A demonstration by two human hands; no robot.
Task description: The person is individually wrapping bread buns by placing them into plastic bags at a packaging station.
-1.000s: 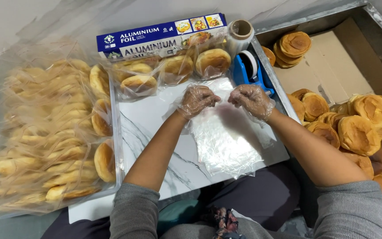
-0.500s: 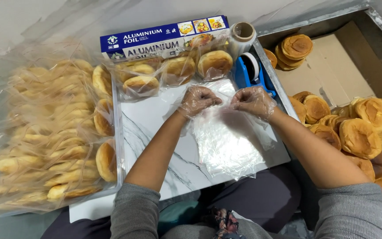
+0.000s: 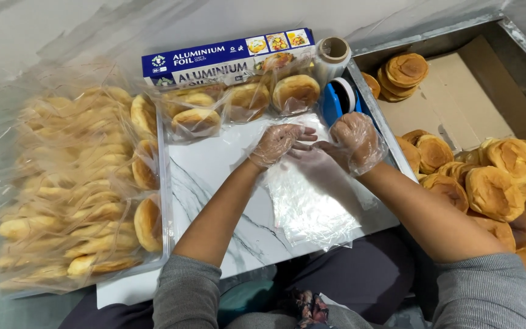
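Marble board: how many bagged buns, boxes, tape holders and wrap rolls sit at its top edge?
Round golden buns in clear plastic bags: 3
Long blue cardboard foil box: 1
Blue plastic tape dispenser: 1
Clear cling-wrap roll on a cardboard tube: 1
Total: 6

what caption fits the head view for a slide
Gloved left hand and right hand work a clear plastic bag beside buns.
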